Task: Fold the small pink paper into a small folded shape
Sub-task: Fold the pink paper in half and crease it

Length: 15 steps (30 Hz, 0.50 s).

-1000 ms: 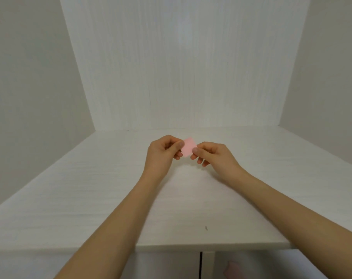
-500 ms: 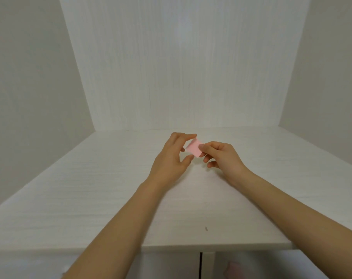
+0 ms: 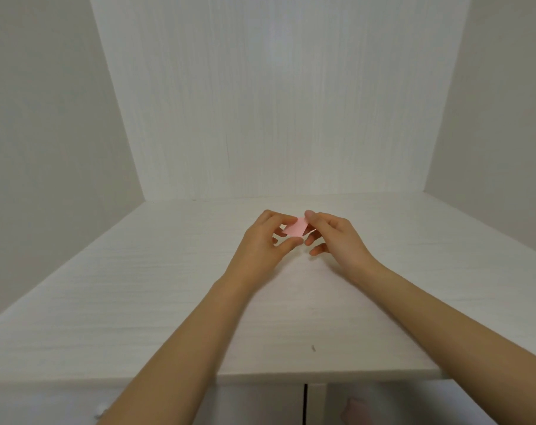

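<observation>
A small pink paper (image 3: 296, 229) is held just above the white table (image 3: 138, 286), between both hands at mid-table. My right hand (image 3: 337, 240) pinches its upper right corner between thumb and forefinger. My left hand (image 3: 265, 240) curls around its left and lower edges, index finger on top and thumb below. The paper is tilted and looks partly folded; fingers hide much of it.
The white wood-grain table meets a white back panel (image 3: 279, 102) and plain side walls. A small dark mark (image 3: 313, 348) lies near the table's front edge. Cabinet doors (image 3: 303, 403) show below that edge.
My left hand let go of the paper half a second ago and opened, then closed around it again. Both hands shifted slightly right and away from me, and the paper tilted.
</observation>
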Each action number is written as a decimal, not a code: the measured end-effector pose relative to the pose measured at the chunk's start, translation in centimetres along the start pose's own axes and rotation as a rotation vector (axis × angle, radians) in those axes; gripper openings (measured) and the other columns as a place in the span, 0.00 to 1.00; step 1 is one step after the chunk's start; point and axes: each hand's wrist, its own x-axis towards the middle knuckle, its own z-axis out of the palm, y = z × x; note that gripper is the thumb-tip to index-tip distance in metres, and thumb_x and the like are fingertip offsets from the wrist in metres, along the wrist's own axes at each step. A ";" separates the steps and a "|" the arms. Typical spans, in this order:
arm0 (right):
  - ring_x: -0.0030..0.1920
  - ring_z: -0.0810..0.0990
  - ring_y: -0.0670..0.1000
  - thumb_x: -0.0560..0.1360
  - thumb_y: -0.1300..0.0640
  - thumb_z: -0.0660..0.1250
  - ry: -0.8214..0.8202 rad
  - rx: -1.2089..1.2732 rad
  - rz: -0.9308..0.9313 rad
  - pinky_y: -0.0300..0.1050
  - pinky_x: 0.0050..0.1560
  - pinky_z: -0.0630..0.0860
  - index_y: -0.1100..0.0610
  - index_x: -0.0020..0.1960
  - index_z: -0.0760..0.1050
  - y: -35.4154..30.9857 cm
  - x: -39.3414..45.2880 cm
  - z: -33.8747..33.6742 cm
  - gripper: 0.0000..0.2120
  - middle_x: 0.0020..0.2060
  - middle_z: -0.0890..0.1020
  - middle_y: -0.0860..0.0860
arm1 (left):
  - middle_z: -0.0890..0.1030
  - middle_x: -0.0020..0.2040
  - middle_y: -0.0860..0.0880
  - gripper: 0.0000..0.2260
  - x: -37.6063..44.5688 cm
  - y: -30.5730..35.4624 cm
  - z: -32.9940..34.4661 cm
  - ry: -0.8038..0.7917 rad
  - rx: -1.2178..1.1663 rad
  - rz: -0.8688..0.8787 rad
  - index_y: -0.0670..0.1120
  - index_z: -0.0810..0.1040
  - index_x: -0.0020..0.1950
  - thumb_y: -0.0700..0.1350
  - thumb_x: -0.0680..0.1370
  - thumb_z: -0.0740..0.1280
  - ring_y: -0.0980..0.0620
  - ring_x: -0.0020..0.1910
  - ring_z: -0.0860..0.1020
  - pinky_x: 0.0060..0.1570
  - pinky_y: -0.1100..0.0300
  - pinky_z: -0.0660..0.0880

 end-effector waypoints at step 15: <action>0.45 0.81 0.45 0.79 0.54 0.63 -0.029 -0.019 -0.068 0.42 0.46 0.80 0.56 0.47 0.81 0.1 0.1 -0.1 0.09 0.49 0.82 0.50 | 0.82 0.54 0.57 0.11 -0.1 0.8 -1.0 -0.054 -0.287 -0.142 0.52 0.81 0.59 0.47 0.78 0.68 0.65 0.48 0.78 0.47 0.74 0.70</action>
